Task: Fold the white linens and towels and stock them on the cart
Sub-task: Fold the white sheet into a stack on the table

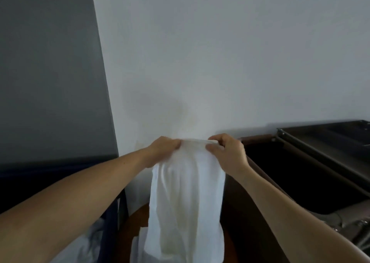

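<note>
Holding up a white towel (pixel 186 198) in the head view, both hands are working at chest height in front of a pale wall (pixel 220 52). The left hand (pixel 163 149) is pinching the towel's top edge at its left end, fingers curled over the hem. The right hand (pixel 228 154) is pinching the same edge at its right end, thumb in front. The two hands are sitting close together, so the top edge is bunching slightly between them.

The towel is hanging straight down, long axis vertical, top edge running left to right. The lower end is dropping out of frame over a round brown table (pixel 130 228), toward its far edge. Cannot tell if it is touching the table.

Handling, as a guess: it is looking light, thin and limp, with soft lengthwise wrinkles and no stiffness. It is probably not slipping in a corner pinch, and the top corners are looking like the right place to hold. Spreading the hands apart should be flattening it for a fold.

The cart (pixel 320 142) is standing to the right, dark bag and metal frame, apart from the towel. More crumpled white cloth (pixel 88 244) is lying lower left, beside the table's left edge.
</note>
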Action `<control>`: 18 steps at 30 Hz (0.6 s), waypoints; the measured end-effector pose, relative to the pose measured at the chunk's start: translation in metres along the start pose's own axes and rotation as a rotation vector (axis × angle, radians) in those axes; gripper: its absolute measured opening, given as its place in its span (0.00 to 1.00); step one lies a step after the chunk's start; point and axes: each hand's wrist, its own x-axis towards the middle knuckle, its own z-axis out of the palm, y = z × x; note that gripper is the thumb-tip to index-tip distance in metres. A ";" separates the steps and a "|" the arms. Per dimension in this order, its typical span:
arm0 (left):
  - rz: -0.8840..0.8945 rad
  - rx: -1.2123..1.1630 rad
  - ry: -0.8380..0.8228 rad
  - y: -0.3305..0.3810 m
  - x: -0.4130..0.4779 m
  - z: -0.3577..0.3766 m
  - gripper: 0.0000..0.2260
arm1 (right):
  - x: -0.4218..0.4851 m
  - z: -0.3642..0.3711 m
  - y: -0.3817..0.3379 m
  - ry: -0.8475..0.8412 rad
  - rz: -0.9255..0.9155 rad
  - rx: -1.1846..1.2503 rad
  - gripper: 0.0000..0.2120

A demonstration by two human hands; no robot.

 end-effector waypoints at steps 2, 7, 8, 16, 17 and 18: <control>0.041 0.085 -0.136 -0.004 -0.004 -0.008 0.05 | 0.005 -0.008 -0.004 -0.032 0.006 0.044 0.07; 0.250 0.201 -0.340 0.008 -0.014 0.000 0.05 | 0.012 0.001 -0.019 -0.221 -0.050 0.050 0.13; 0.266 0.180 -0.331 0.009 -0.015 0.004 0.04 | 0.012 0.003 -0.019 -0.245 -0.053 0.033 0.13; 0.342 0.138 -0.194 -0.009 -0.013 0.027 0.09 | 0.013 0.002 -0.008 -0.329 -0.065 0.048 0.11; 0.316 0.078 -0.231 -0.009 -0.014 0.025 0.08 | 0.014 0.000 -0.006 -0.352 -0.051 0.044 0.11; 0.294 0.008 -0.259 -0.009 -0.014 0.022 0.07 | 0.015 -0.002 -0.002 -0.364 -0.029 0.030 0.11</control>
